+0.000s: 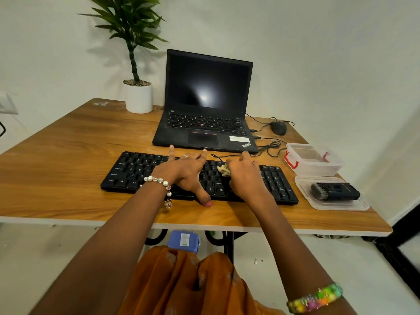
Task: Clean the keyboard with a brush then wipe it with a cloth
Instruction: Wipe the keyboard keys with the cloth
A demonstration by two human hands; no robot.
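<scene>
A black keyboard [136,171] lies across the wooden table near its front edge. My left hand [188,173] rests flat on the keyboard's middle, fingers spread toward the far edge and thumb at the near edge. Just to its right, my right hand [244,176] grips a small crumpled beige cloth [223,170] and presses it onto the keys. Only a bit of the cloth shows at the left of the hand. A black brush [334,191] lies on a clear plastic lid [306,185] right of the keyboard.
An open black laptop [204,123] stands right behind the keyboard. A white potted plant [139,98] is at the back left, a black mouse [278,128] with cables at the back right. A clear box with red clips [318,169] sits behind the lid.
</scene>
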